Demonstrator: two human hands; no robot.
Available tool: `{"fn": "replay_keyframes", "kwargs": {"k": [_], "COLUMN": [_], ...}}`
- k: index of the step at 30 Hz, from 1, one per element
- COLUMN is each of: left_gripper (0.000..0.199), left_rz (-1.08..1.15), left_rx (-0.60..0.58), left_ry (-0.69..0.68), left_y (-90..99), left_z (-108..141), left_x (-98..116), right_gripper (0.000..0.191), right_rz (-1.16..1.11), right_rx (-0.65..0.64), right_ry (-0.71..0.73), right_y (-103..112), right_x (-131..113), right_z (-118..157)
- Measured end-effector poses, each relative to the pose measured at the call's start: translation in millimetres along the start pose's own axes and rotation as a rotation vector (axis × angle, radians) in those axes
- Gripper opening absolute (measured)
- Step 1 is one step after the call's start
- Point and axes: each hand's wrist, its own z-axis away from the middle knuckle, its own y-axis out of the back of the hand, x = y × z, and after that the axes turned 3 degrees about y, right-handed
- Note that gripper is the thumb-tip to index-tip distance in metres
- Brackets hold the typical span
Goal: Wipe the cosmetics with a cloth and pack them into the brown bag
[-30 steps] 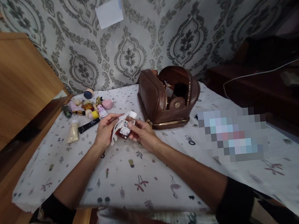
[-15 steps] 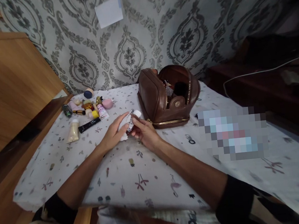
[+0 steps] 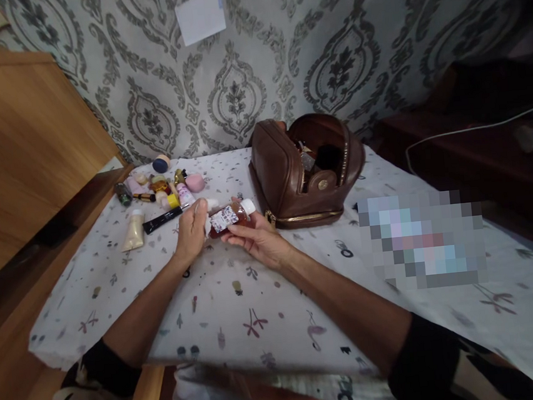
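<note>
A small bottle (image 3: 224,219) of reddish-brown liquid, with a white cap and a floral label, lies tilted in my right hand (image 3: 263,241); the fingers are wrapped under and around it. At the bottle's base end, my left hand (image 3: 191,233) is closed on a white tissue (image 3: 211,203), partly hidden by the fingers. Just right of my hands stands a brown cosmetic bag (image 3: 276,177), unzipped at the top with dark items inside. A black tube (image 3: 162,220) and a cream-coloured tube (image 3: 132,230) lie left of my left hand.
Several small cosmetics, including a pink jar (image 3: 195,182) and a green bottle (image 3: 123,193), cluster at the back left of the cloth-covered table (image 3: 221,317). A blurred-out item (image 3: 421,238) lies on the right. A wooden cabinet (image 3: 28,128) stands at the left; the patterned wall is behind.
My left hand has drawn back left with the tissue, baring the bottle's label. The bottle now shows more fully in my right hand. The view has shifted slightly.
</note>
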Motion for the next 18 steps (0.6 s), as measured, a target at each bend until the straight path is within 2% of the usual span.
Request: {"fn": "replay_keyframes", "kwargs": {"k": [4, 6, 8, 13, 15, 18], "left_gripper": [0.053, 0.049, 0.044, 0.037, 0.046, 0.049], "left_rz": [-0.024, -0.049, -0.081, -0.151, -0.161, -0.153], "left_rx": [0.049, 0.024, -0.063, -0.388, -0.441, -0.410], "left_ry": [-0.020, -0.043, -0.094, -0.268, -0.275, -0.247], "left_y": [-1.6, -2.7, -3.7, -2.7, -1.3, 0.2], "left_z": [2.1, 5.0, 7.9, 8.8, 6.3, 2.7], "left_x": [0.7, 2.3, 5.1, 11.0, 10.6, 8.0], "right_gripper": [0.056, 0.047, 0.044, 0.044, 0.043, 0.039], "right_rz": [0.019, 0.049, 0.075, 0.111, 0.106, 0.082], "right_rx": [0.003, 0.028, 0.067, 0.165, 0.166, 0.124], "right_ry": [-0.026, -0.036, -0.033, 0.016, 0.034, 0.005], "right_y": [1.8, 3.2, 4.6, 7.1, 7.2, 6.5], "right_x": [-1.0, -0.9, -0.2, 2.6, 2.2, -1.0], "right_z": [-2.4, -4.1, -5.6, -6.6, -5.9, -4.9]}}
